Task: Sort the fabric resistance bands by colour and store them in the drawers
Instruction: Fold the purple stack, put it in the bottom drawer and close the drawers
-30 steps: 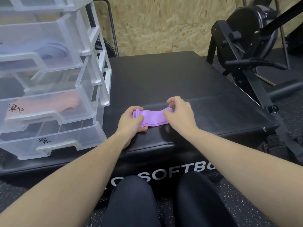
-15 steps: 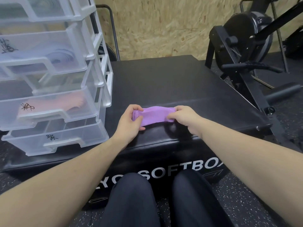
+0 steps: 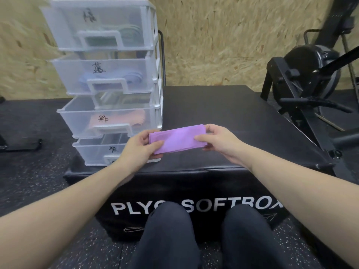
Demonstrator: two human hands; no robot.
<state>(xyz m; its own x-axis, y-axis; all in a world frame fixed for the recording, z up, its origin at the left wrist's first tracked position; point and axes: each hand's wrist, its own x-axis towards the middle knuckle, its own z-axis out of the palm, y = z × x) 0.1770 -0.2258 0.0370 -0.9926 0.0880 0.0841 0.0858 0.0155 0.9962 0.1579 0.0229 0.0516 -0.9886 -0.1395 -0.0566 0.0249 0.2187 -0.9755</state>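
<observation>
A folded purple fabric band is held flat just above the black plyo box. My left hand pinches its left end and my right hand pinches its right end. To the left stands a clear plastic drawer unit with several labelled drawers. Its top drawer holds green bands, the second blue-purple ones, the third pink ones. The bottom drawer is partly behind my left hand and its contents do not show.
A black exercise machine stands at the right, close to the box's far corner. An OSB wall runs behind. Speckled rubber floor surrounds the box, and my knees are against its front.
Both hands have lifted the purple band off the box top and flattened it between them. The view swung left, bringing the whole drawer unit into sight.
</observation>
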